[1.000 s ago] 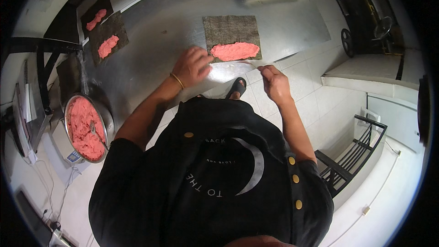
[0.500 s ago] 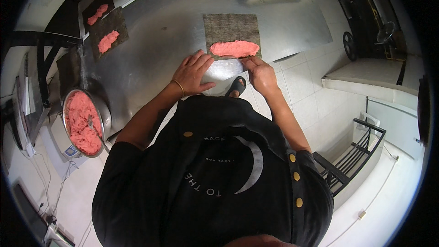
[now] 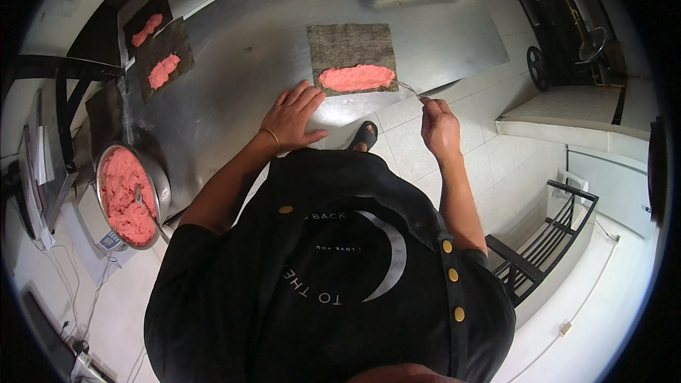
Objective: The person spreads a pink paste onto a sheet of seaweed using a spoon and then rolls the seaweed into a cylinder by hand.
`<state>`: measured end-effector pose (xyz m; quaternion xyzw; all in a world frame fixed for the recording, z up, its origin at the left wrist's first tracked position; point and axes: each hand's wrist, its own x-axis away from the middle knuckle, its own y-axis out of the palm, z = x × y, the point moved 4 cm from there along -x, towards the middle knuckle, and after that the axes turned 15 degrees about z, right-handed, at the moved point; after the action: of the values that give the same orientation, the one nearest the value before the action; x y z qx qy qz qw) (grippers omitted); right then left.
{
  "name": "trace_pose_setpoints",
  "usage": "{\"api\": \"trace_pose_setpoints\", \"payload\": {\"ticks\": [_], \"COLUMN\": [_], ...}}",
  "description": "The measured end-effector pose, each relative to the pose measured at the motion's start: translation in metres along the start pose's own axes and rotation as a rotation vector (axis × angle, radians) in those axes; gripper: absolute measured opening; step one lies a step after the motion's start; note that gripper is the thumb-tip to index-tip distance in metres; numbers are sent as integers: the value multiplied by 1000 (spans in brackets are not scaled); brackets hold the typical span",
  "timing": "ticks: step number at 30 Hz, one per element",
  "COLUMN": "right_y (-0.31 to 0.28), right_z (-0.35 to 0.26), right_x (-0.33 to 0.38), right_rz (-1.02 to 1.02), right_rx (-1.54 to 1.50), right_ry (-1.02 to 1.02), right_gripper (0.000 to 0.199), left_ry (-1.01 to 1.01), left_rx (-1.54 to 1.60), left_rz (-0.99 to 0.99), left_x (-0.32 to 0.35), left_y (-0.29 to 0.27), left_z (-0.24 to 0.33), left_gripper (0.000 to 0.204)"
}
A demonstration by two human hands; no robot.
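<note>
Right hand [image 3: 441, 129] grips a thin silvery metal utensil [image 3: 409, 89], tip by the lower-right edge of a squarish dark seaweed-like sheet [image 3: 351, 44] bearing an elongated pink paste strip [image 3: 357, 77], upper centre of frame; left hand [image 3: 291, 117], spread flat, at the sheet's lower-left corner, grey metal table [image 3: 234, 78] beneath.

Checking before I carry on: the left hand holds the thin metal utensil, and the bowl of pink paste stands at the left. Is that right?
Not quite: the head view shows the right hand holding the thin metal utensil. The bowl of pink paste does stand at the left.
</note>
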<state>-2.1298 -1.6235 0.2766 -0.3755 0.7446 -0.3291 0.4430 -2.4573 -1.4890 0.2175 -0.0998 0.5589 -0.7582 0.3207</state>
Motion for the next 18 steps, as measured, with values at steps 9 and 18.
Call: {"api": "trace_pose_setpoints", "payload": {"ticks": [9,18], "right_y": [44,17], "right_z": [-79,-53], "right_x": [33,12], "right_rz": [-100,11], "right_rx": [-147,-38], "right_ry": [-7,141], "right_gripper": [55,50], "left_ry": [39,38], "left_rx": [-14,-25], "left_rz": [54,76], "left_x": [7,0], "left_y": [-7,-3], "left_z": [10,4], "left_gripper": [84,84]}}
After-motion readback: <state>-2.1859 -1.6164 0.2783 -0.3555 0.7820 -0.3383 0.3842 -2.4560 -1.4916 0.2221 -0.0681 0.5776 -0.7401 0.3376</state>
